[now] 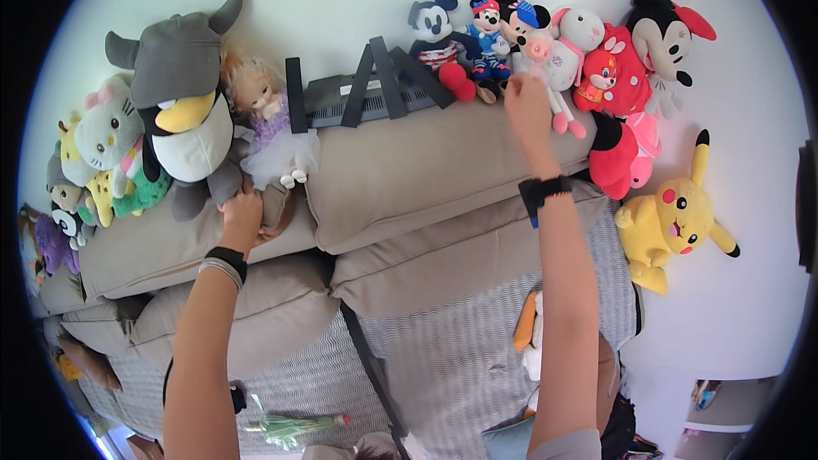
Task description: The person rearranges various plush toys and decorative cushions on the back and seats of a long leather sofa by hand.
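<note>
My left hand (243, 212) is against the top edge of a beige sofa back cushion (409, 179), just below the grey foot of a large penguin plush (192, 134) in a horned grey hood. Its fingertips are partly hidden. Beside it sits a doll (271, 108) in a purple and white dress. My right hand (530, 116) has its fingers closed at the lower body of a small pink-faced plush toy (539, 48), covering part of it. Directly behind that toy sit a white rabbit plush (569, 64) and a Mickey Mouse plush (516, 19) in a blue cap.
A dark vented panel with black legs (370, 99) lies on the sofa top between the plush groups. Minnie Mouse (658, 45) and Pikachu (671, 223) plushes are at the right, a Hello Kitty plush (105, 124) at the left. A wrapped flower (294, 425) lies on the seat.
</note>
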`<state>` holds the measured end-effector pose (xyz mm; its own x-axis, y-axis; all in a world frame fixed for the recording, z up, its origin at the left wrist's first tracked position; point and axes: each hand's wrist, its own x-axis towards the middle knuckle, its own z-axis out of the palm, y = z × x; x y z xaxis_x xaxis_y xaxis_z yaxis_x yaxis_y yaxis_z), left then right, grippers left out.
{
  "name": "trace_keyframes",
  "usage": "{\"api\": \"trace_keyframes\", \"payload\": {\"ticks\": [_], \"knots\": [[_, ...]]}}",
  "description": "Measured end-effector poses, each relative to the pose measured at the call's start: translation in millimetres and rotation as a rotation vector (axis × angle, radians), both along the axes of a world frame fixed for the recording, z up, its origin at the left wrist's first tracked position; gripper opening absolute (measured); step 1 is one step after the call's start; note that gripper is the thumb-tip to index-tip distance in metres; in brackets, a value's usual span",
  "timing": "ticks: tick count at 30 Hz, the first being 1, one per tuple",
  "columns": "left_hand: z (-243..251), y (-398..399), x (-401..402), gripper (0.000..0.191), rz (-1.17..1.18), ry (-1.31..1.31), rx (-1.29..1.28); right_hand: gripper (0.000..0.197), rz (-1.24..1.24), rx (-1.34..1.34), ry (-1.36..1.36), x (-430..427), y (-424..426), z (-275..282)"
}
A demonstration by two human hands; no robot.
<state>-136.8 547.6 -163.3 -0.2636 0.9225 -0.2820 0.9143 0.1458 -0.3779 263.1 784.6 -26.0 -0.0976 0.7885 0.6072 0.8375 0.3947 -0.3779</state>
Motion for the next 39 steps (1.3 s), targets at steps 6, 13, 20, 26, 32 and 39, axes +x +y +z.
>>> {"api": "trace_keyframes", "payload": {"ticks": [6,13,20,26,32,39], "knots": [[-21.4,-1.4,-23.0,0.039,-0.049,0.070,0.032,0.031,0.021,0.291,-0.067,-41.3,53.1,25.4],[-18.2,7.0,-18.5,0.051,-0.001,0.087,-0.032,0.051,0.038,0.201,-0.298,-55.6,95.9,45.0],[-20.1,4.6,-23.5,0.050,0.003,0.103,-0.013,0.049,-0.047,-0.010,-0.445,-68.3,73.9,51.8],[-8.4,4.8,-10.0,0.032,-0.051,0.102,0.007,0.036,0.136,0.119,-0.173,-48.2,61.0,64.8],[-13.3,5.4,-20.9,0.073,-0.049,0.115,-0.171,0.033,0.059,0.419,0.162,-29.2,22.3,121.7],[4.5,1.6,-3.8,0.023,-0.084,0.171,0.024,0.037,0.340,0.174,-0.228,-50.4,10.1,142.1]]}}
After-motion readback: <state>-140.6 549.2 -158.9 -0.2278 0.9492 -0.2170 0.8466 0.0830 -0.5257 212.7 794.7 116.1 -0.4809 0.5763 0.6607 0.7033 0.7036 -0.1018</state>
